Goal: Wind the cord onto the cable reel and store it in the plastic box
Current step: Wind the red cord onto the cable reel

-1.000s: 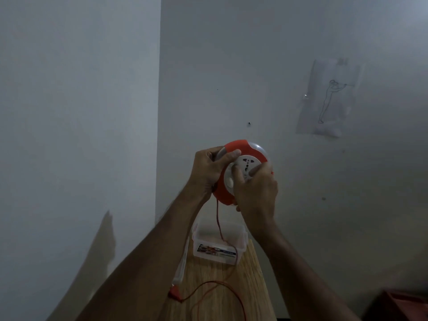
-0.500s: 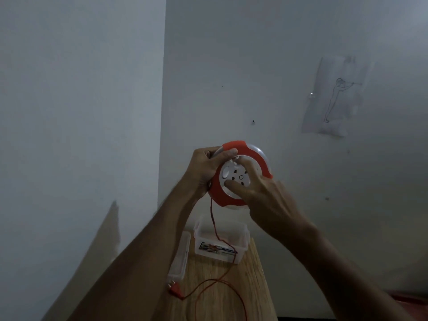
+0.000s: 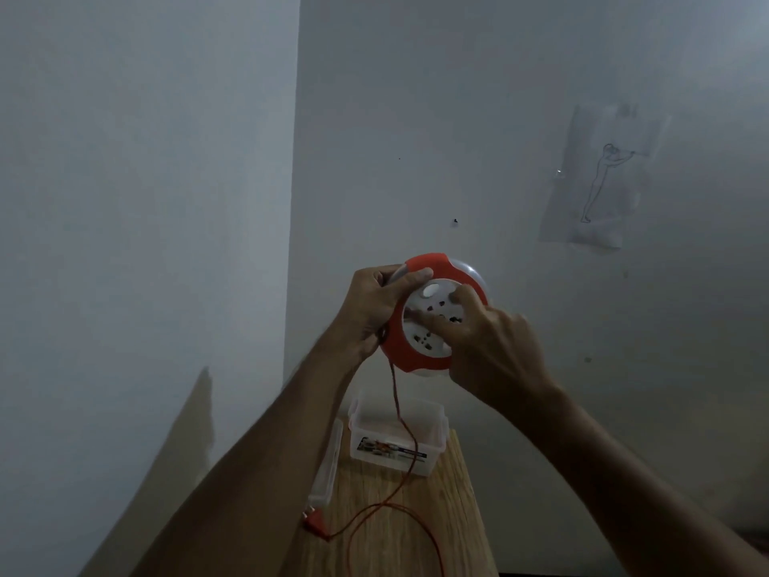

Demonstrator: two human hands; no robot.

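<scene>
The cable reel (image 3: 432, 314) was held up before the wall, left hand (image 3: 374, 310) closed on its rim, right hand (image 3: 491, 339) fingers pressed on its white face, turned further than before. Cord (image 3: 399, 414) hung to the bench (image 3: 399, 530); plastic box (image 3: 395, 435) label unreadable

1. Dim, bluish-grey light overall; colours look muted.
2. A soft arm shadow (image 3: 183, 443) falls on the left wall (image 3: 145, 202).
3. Slight softness and grain throughout; the right hand (image 3: 495, 347) looks faintly motion-blurred.
4. Corners darken.
</scene>
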